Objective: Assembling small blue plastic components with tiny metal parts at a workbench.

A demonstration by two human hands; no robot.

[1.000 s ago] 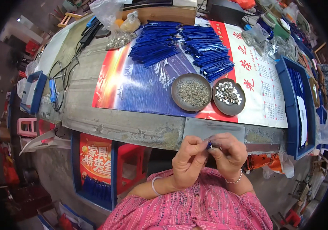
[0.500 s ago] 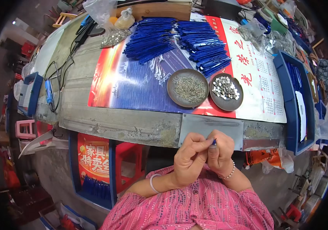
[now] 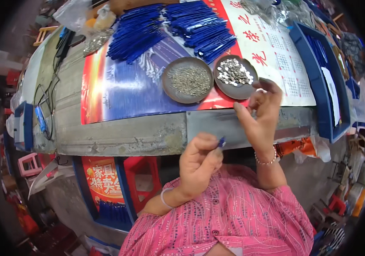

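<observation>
Between its thumb and fingers, my left hand (image 3: 199, 160) pinches a small blue piece (image 3: 221, 142) whose tip sticks out; the rest of it is hidden. My right hand (image 3: 261, 113) is raised over the table edge with thumb and fingers apart, and nothing shows in it. Just beyond its fingertips stands a round dark dish (image 3: 250, 90) with shiny silver discs (image 3: 234, 72). Beside that dish, to the left, another dark dish (image 3: 168, 87) holds many thin metal pins (image 3: 191, 80). Piles of slim blue strips (image 3: 135, 32) lie behind the dishes.
A printed poster (image 3: 118, 98) lies beneath the dishes and strips. On the right stands a blue tray (image 3: 325, 115) with more strips. Cables and a blue-handled tool (image 3: 41, 119) lie at the left. Below the table are a blue bin (image 3: 84, 183) and a red stool (image 3: 142, 170).
My hands have come apart. The right one has moved up and away toward the disc dish and opened, while the left keeps the small blue piece. The whole view has shifted.
</observation>
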